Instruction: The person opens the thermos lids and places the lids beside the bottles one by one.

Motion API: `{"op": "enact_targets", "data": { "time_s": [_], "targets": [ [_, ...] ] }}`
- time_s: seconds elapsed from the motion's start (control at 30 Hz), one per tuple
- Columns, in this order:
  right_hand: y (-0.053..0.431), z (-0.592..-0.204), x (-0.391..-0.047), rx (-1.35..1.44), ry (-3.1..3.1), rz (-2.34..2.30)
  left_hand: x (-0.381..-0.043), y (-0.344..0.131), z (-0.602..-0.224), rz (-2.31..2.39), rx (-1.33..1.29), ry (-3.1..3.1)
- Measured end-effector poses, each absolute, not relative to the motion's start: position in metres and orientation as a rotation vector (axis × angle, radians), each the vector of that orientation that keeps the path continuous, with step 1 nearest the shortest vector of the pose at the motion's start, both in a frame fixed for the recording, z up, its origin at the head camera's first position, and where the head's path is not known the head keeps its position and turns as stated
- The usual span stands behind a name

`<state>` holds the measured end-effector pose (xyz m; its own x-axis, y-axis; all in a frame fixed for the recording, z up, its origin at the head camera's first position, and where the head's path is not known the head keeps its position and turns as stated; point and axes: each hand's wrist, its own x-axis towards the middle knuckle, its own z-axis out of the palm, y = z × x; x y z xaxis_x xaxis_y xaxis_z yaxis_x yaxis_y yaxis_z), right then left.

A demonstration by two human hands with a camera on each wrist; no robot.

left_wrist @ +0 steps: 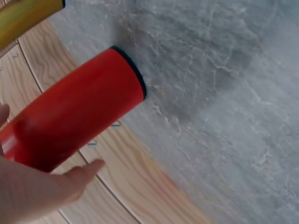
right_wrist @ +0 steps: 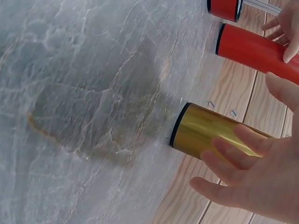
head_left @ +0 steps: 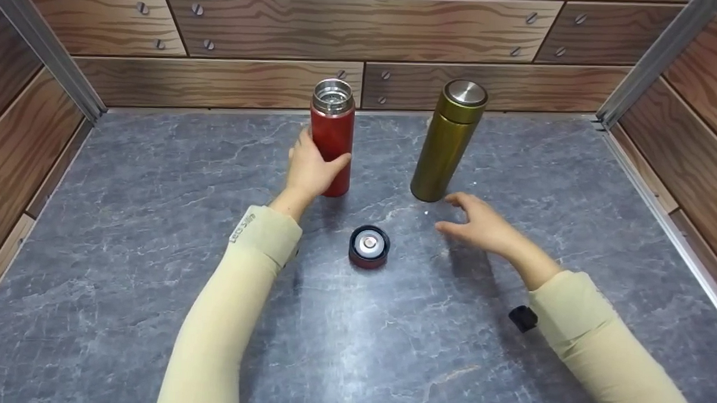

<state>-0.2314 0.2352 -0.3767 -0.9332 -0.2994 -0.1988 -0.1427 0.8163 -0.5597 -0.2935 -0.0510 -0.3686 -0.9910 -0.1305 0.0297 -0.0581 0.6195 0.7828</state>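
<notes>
A red thermos bottle [head_left: 332, 132] stands upright without its lid, its steel mouth showing. My left hand [head_left: 313, 167] is beside it, fingers along its left side and the thumb in front. In the left wrist view that thumb [left_wrist: 84, 179] is straight and stands off the red wall. To the right stands a gold thermos bottle [head_left: 444, 151] with a steel-topped lid [head_left: 465, 92] on. My right hand [head_left: 480, 223] is held near its base, thumb and fingers spread; in the right wrist view the fingers [right_wrist: 229, 154] overlap the bottle. Nothing is in this hand.
A red screw lid [head_left: 369, 247] lies inner side up on the grey marbled tabletop [head_left: 341, 344], in front of and between the bottles. Wood-patterned walls [head_left: 364, 29] close off the back and both sides. A small black piece [head_left: 522, 319] shows by the right cuff.
</notes>
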Motion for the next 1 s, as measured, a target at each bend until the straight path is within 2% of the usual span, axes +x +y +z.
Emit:
{"op": "enact_targets", "data": {
  "time_s": [0.23, 0.5, 1.0],
  "targets": [
    [0.239, -0.372, -0.233, -0.278, 2.791, -0.904, -0.281, -0.071, -0.376, -1.161, 0.269, -2.748],
    [0.246, -0.37, -0.234, -0.237, 2.862, -0.937, -0.267, -0.087, -0.388, -1.182, 0.151, -2.791],
    [0.263, -0.363, -0.232, -0.16, 2.82, -0.929, -0.265, -0.038, -0.382, -1.23, -0.214, -2.849]
  ]
}}
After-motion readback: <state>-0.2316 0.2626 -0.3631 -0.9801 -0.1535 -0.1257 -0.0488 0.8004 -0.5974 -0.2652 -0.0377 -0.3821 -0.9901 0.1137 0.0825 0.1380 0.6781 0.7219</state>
